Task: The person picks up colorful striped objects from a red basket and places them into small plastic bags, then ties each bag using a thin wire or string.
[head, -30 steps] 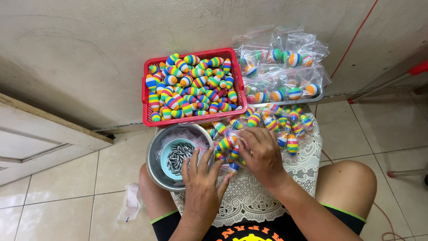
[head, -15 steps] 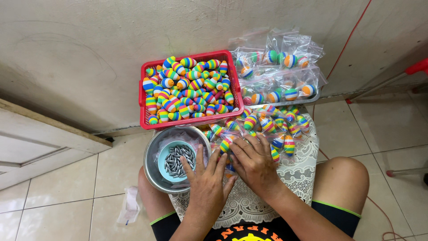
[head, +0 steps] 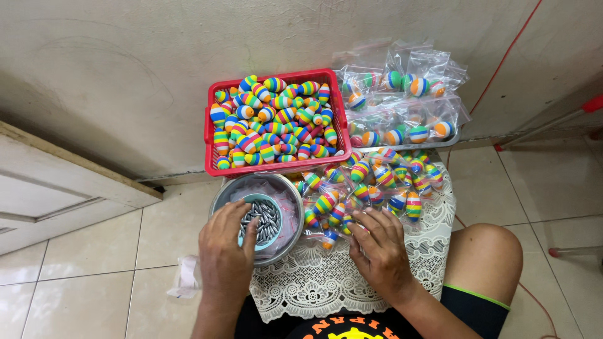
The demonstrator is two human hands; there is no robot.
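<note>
Metal weights (head: 264,221) under left hand (head: 227,248) fingertips, right hand (head: 381,246) palm-down on bagged floats (head: 333,207)

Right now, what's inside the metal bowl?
Inside the metal bowl sits a small teal cup of grey metal weights, on a clear plastic bag. The left hand reaches into the cup and covers its near side; the bowl's bottom is hidden.

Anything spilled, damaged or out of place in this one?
Nothing stands out. The striped floats sit inside the red basket, the bagged floats are piled on the lace cloth, and the left hand rests in the metal bowl.
</note>
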